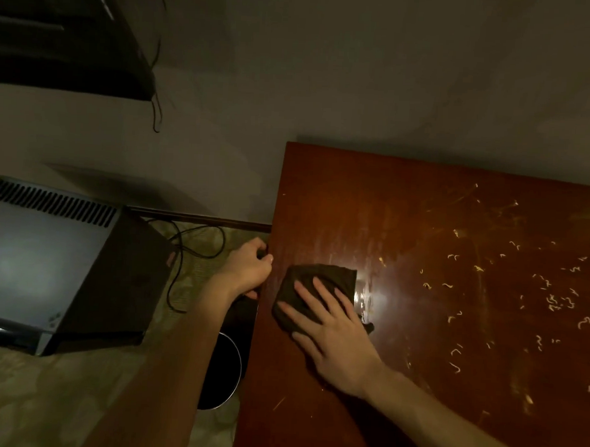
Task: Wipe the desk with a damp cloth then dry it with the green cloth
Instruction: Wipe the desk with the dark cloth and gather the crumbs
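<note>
right hand (329, 329) flat on the cloth (321, 278), left of centre
fingers spread, pressing it onto the tabletop (355, 199); left hand (247, 268) curls round the tabletop's left edge; crumbs (554, 299) scattered at right.

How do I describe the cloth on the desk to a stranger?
Find the reddish-brown wooden desk filling the right side. Near its left edge, the right hand presses flat on a dark cloth. It is the only fabric there; the rest is pale scattered crumbs.
</note>
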`<state>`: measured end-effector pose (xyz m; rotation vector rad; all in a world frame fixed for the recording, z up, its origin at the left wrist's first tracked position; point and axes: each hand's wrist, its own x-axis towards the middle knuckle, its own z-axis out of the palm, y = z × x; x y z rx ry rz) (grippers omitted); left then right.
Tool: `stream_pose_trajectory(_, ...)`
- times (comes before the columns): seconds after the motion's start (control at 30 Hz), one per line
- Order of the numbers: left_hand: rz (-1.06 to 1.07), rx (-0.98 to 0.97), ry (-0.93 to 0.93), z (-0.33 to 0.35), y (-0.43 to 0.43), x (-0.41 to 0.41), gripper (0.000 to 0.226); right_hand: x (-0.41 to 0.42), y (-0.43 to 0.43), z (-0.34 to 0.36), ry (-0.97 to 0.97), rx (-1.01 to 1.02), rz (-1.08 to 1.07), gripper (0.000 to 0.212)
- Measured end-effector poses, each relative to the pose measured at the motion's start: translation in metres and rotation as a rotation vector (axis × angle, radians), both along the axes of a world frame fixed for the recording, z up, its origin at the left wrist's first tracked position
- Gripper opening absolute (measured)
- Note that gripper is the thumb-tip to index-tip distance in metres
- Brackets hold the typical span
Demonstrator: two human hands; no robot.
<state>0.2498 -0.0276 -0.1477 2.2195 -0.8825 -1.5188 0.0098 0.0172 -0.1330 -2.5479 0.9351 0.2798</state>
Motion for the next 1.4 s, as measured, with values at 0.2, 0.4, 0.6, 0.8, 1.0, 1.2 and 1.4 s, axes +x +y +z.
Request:
stream_pose_trajectory(0.2, 0.039, 0.014, 0.01, 0.0, 0.0, 0.0, 0.032, 0.047, -0.098, -0.004, -0.009, -0.029, -0.094, 0.051)
stream_pose_trajectory(0.4, 0.144, -0.047, 0.023, 0.005, 0.014, -0.006, 0.026, 0.044, -0.039, -0.008, -0.034, -0.031, -0.107, 0.053)
stream_pose_trajectory(0.6, 0.279, -0.08, 0.154, 0.002, 0.052, -0.009, 0.037, 0.002, 0.097, 0.001, 0.006, 0.008, 0.088, 0.054)
stream_pose_trajectory(0.8, 0.151, -0.132, 0.005, 0.011, 0.071, -0.02, 0.05, 0.004, 0.058, -0.006, -0.017, 0.035, 0.151, 0.052)
stream_pose_trajectory(1.0, 0.144, -0.102, -0.011, 0.017, 0.09, -0.024, 0.061, 0.011, 0.101, -0.005, 0.015, -0.052, 0.157, 0.055)
stream_pose_trajectory(1.2, 0.152, -0.133, -0.132, 0.011, 0.099, -0.039, 0.066, -0.031, 0.16, -0.004, 0.022, 0.005, 0.357, 0.054)
stream_pose_trajectory(1.4, 0.157, -0.096, -0.278, 0.008, 0.102, -0.042, 0.058, -0.002, 0.114, -0.006, -0.022, -0.031, 0.152, 0.052)
